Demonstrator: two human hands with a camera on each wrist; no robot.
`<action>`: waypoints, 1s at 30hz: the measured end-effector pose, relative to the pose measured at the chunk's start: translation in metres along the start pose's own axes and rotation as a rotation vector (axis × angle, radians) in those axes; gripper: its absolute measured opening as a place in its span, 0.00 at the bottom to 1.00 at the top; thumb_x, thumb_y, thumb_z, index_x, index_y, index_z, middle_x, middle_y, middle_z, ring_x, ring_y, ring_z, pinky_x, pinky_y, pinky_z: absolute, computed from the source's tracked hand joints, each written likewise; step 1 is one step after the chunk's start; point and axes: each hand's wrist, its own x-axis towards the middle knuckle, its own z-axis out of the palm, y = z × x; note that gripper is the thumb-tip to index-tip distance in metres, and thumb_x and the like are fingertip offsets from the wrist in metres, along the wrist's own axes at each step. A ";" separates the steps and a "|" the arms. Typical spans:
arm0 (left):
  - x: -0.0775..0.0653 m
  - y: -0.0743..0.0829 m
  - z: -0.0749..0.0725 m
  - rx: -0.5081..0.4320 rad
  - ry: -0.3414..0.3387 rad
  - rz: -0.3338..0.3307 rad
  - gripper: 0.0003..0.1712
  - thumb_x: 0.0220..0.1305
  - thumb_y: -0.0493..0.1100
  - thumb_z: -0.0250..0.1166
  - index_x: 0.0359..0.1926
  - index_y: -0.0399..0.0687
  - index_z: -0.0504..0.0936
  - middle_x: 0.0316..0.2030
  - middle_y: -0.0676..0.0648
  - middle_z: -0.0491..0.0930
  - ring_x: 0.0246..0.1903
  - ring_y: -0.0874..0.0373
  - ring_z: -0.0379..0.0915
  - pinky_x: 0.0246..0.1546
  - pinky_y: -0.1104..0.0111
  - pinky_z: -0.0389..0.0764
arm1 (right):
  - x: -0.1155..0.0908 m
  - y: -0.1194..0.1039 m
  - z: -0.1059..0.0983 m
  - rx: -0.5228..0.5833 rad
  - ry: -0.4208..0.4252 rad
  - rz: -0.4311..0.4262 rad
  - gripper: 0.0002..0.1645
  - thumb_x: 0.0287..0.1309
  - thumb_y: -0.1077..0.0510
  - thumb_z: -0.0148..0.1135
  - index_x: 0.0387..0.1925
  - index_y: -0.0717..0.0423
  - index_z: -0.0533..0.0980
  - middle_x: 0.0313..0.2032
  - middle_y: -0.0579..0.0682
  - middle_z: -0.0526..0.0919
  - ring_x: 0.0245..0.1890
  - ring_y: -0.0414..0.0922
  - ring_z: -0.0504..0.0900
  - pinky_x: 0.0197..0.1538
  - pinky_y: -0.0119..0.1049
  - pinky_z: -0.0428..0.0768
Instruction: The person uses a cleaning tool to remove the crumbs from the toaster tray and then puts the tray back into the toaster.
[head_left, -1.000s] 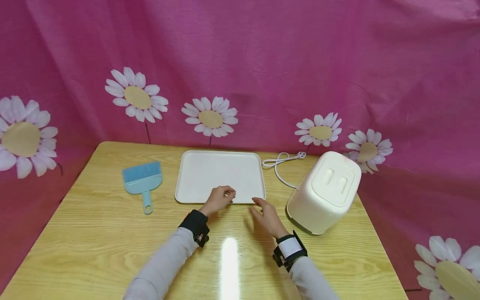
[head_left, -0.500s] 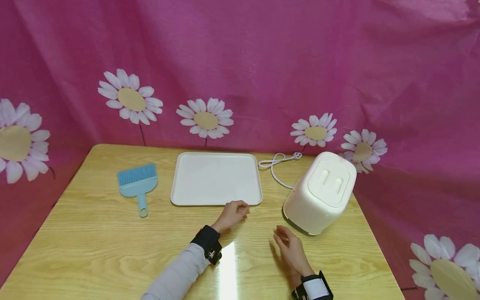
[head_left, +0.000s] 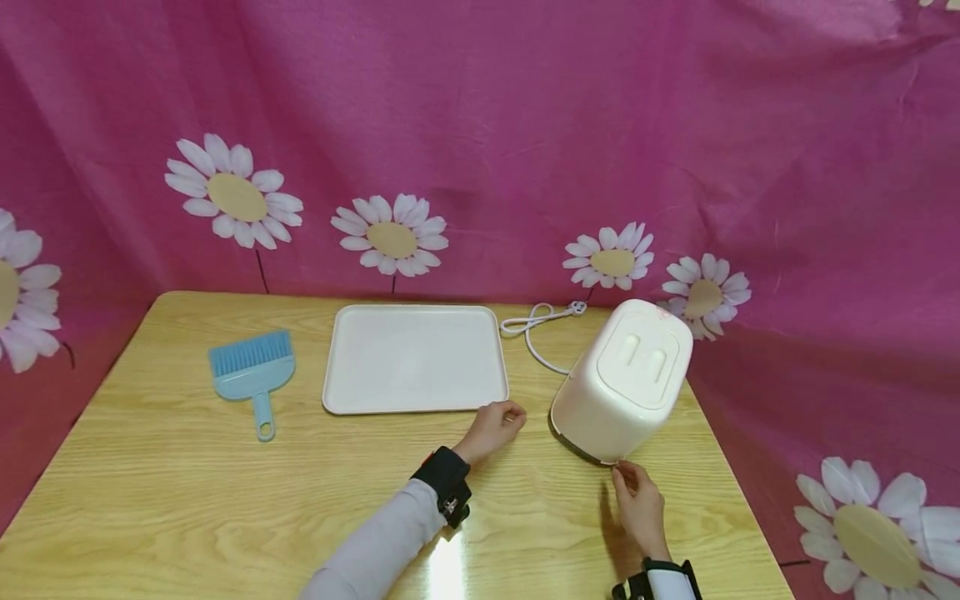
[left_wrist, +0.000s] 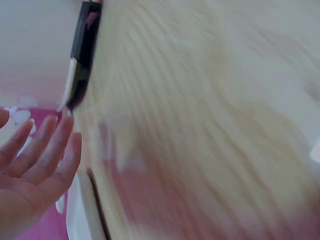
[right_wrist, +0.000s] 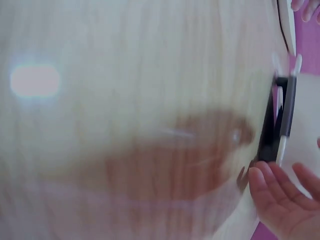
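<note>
A cream toaster (head_left: 592, 414) with a lid on top stands at the right of the table in the head view. My right hand (head_left: 641, 510) is at its front lower corner. In the right wrist view that hand's loosely bent fingers (right_wrist: 272, 192) lie against or just beside the toaster's dark base (right_wrist: 272, 122); whether they touch is unclear. My left hand (head_left: 492, 429) hovers just off the front right corner of a white tray (head_left: 416, 358), holding nothing. Its fingers (left_wrist: 52, 150) look extended and relaxed in the left wrist view, with the toaster's dark underside (left_wrist: 86, 50) beyond them.
A light blue hand brush (head_left: 253, 379) lies left of the tray on the wooden table (head_left: 187, 508). Behind the toaster, a white power cord (head_left: 538, 354) with its plug runs toward the back edge. A pink flowered curtain (head_left: 480, 125) hangs behind.
Both hands have left the tray's front edge and moved right. The right hand has come to the toaster's front base; the left has stopped short of it. The head view has shifted slightly right.
</note>
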 end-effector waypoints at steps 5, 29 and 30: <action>0.026 -0.040 0.033 0.035 0.004 -0.023 0.22 0.65 0.56 0.47 0.46 0.45 0.75 0.37 0.49 0.78 0.34 0.59 0.76 0.31 0.72 0.74 | 0.013 0.000 -0.013 0.082 0.042 0.096 0.22 0.66 0.62 0.37 0.54 0.75 0.61 0.48 0.73 0.70 0.47 0.64 0.72 0.41 0.45 0.77; 0.034 0.103 0.002 -0.135 -0.201 -0.346 0.34 0.67 0.63 0.28 0.68 0.54 0.47 0.66 0.48 0.52 0.63 0.47 0.50 0.61 0.57 0.53 | 0.064 -0.046 -0.027 0.582 0.130 0.185 0.33 0.66 0.40 0.30 0.68 0.46 0.42 0.63 0.55 0.52 0.60 0.48 0.53 0.62 0.48 0.50; 0.034 0.103 0.003 -0.140 -0.214 -0.335 0.34 0.67 0.63 0.28 0.68 0.53 0.47 0.66 0.49 0.51 0.64 0.48 0.49 0.61 0.58 0.53 | 0.065 -0.046 -0.026 0.589 0.131 0.184 0.33 0.66 0.41 0.30 0.68 0.46 0.43 0.63 0.55 0.53 0.59 0.49 0.54 0.61 0.48 0.51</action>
